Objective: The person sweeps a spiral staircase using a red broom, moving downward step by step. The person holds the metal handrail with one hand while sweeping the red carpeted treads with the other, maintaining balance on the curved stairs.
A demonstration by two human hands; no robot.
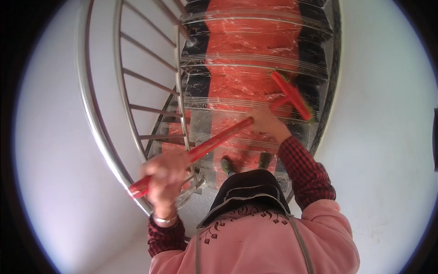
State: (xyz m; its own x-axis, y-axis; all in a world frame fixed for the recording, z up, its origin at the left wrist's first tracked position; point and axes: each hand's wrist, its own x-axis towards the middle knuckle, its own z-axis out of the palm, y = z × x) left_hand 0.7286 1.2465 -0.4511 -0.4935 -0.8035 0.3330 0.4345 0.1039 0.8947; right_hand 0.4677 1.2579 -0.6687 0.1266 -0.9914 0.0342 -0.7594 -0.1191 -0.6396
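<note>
Both of my hands grip the red handle [220, 139] of a broom, which runs slantwise across my body. My left hand [166, 171] is closed near its upper end, close to the metal railing. Farther down, my right hand [265, 121] is wrapped around the handle. The red broom head [292, 96] with greenish bristles lies beyond my right hand, over the right side of the stairs. It is slightly blurred, and I cannot tell whether the bristles touch a step. The stair treads [253, 82] are red in the middle with black sides.
A stainless steel railing [89, 92] with a curved handrail and bars borders the left side. On the right, a white wall [379, 113] with a dark skirting [333, 78] runs along the stairs. My shoes [226, 165] stand on a step below the apron [251, 185].
</note>
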